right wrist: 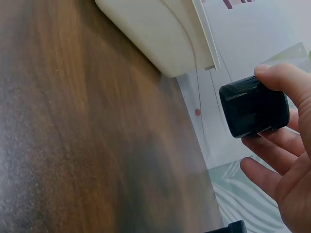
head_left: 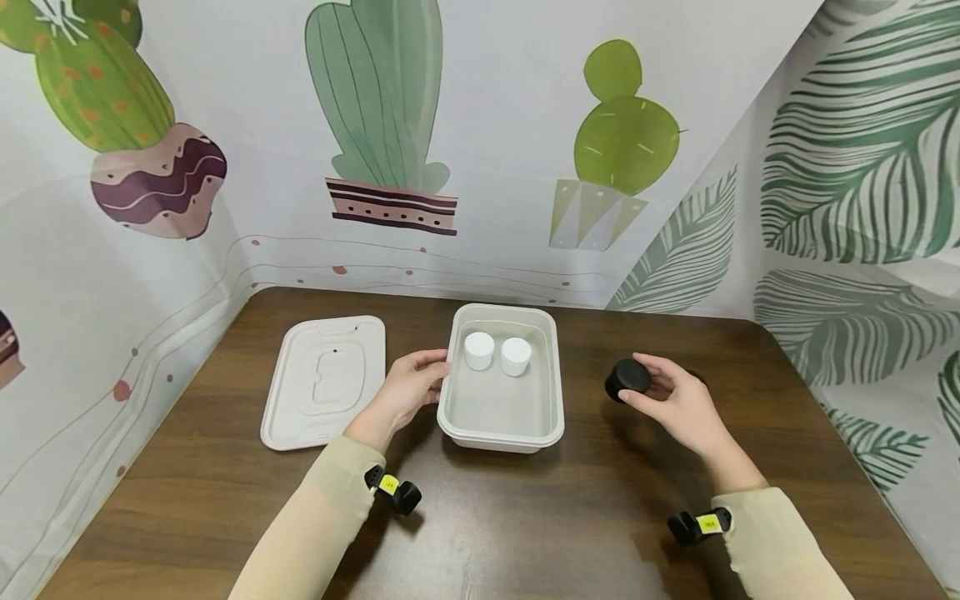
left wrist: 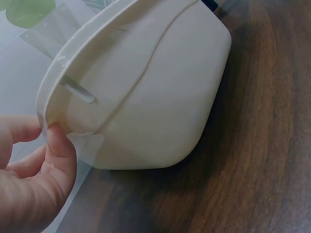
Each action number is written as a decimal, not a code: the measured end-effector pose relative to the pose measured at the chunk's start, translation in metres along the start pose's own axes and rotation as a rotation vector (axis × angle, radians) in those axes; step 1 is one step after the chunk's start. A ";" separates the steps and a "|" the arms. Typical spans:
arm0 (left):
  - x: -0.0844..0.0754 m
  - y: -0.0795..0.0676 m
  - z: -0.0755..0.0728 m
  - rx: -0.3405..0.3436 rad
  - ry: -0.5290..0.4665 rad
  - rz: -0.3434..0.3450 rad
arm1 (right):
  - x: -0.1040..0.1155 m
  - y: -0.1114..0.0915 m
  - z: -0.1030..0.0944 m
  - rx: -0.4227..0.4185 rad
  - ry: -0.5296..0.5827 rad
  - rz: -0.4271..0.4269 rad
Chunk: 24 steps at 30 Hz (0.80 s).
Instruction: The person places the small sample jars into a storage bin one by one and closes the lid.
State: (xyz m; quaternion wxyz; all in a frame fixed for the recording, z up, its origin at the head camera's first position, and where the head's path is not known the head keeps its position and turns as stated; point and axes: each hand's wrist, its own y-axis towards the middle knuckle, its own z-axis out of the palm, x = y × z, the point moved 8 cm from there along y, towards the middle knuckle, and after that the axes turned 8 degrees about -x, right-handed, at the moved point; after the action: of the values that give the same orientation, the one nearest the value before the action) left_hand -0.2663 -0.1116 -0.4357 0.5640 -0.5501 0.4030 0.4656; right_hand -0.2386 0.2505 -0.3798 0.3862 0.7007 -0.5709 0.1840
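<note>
A pale grey plastic box (head_left: 498, 408) stands in the middle of the table, open at the top. My left hand (head_left: 408, 385) pinches its left rim between thumb and fingers; the left wrist view shows the box's side wall (left wrist: 150, 97) up close. Two short white cylinders (head_left: 479, 350) stand side by side inside, toward the back. To the right of the box, my right hand (head_left: 678, 400) holds a short black cylinder (head_left: 628, 379), thumb on one side and fingers on the other. That black cylinder (right wrist: 253, 107) is above the table, apart from the box.
A pale flat lid (head_left: 330, 379) lies on the brown wooden table (head_left: 480, 517), left of the box. Part of another black object (head_left: 697, 377) shows behind the right hand. A cloth printed with cacti and leaves (head_left: 510, 167) hangs behind the table.
</note>
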 end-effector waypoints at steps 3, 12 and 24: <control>0.001 0.000 0.000 0.003 -0.001 0.001 | 0.004 0.001 0.000 0.005 -0.003 -0.004; 0.001 0.000 -0.001 0.005 0.003 -0.002 | 0.010 0.004 0.002 0.020 -0.022 0.000; 0.000 0.000 0.000 0.004 0.002 0.003 | 0.015 0.009 0.005 0.022 -0.013 -0.007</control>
State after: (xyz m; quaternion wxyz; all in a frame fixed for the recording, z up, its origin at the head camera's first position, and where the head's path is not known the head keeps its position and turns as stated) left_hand -0.2663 -0.1118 -0.4354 0.5643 -0.5488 0.4052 0.4650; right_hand -0.2439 0.2363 -0.3690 0.3755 0.7081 -0.5689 0.1843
